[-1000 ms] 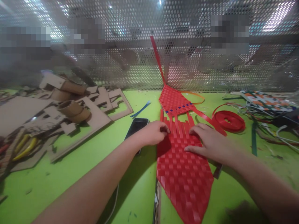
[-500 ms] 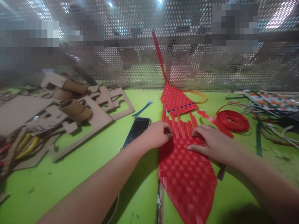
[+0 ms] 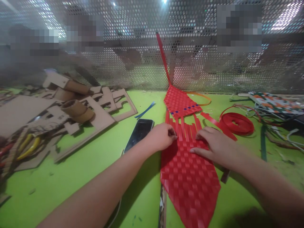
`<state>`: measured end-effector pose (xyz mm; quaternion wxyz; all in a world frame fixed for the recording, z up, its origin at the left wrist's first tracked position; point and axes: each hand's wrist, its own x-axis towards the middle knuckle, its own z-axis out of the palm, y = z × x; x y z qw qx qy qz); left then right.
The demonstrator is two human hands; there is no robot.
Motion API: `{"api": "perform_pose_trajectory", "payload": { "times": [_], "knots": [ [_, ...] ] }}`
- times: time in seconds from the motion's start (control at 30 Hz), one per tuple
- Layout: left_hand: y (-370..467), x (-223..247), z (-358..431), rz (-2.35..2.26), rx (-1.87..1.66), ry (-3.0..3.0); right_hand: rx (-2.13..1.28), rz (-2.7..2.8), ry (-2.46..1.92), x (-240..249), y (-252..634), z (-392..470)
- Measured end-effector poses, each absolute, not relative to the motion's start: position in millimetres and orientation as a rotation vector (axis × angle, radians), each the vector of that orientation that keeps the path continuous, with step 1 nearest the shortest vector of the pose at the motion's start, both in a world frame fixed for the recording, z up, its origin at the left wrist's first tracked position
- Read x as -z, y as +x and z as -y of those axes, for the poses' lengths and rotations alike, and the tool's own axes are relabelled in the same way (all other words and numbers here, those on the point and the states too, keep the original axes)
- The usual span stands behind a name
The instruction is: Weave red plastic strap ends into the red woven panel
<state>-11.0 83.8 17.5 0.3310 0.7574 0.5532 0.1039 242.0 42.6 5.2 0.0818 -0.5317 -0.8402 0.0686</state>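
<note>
A red mat woven from flat plastic strips (image 3: 190,177) lies in front of me, with loose strip ends (image 3: 184,129) standing out at its far edge. At the upper left of the weave, my left hand (image 3: 165,136) pinches a strip; its fingertips are partly hidden. My right hand (image 3: 211,144) rests on the upper right side, thumb laid flat on the weave and index finger apart from it. Beyond the hands, a smaller red woven piece (image 3: 179,99) with a blue-dashed row is joined by a few strips. One long red strip (image 3: 162,57) rises from its tip.
A phone (image 3: 139,134) with a cable lies beside my left forearm. Cardboard pieces (image 3: 102,117) and yellow-handled tools (image 3: 29,147) crowd the left. A coil of red strip (image 3: 237,123) and a multicoloured woven piece (image 3: 277,103) sit right. A perforated metal screen (image 3: 142,69) stands behind.
Hardly anything differs. The view has shifted very slightly, and both hands keep their places on the red mat.
</note>
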Motion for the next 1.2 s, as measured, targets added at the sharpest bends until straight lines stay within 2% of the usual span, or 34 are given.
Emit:
{"api": "perform_pose_trajectory", "payload": {
  "times": [0.13,0.27,0.53,0.87,1.2],
  "knots": [
    [-12,-18,-84,-1.433,-0.294,1.974,-0.148,2.529,-1.469,-5,233,-38],
    [-13,-17,-86,-1.435,-0.345,1.930,-0.285,2.591,-1.321,-1,221,-33],
    [-13,-12,-93,-1.421,-0.455,1.712,-0.366,2.607,-1.328,5,220,-31],
    [-4,-7,-88,-1.335,-0.438,1.506,-0.305,2.604,-1.301,5,217,-29],
    [-12,-15,-89,-1.371,-0.344,1.542,-0.285,2.609,-1.301,5,216,-29]
  ]
}}
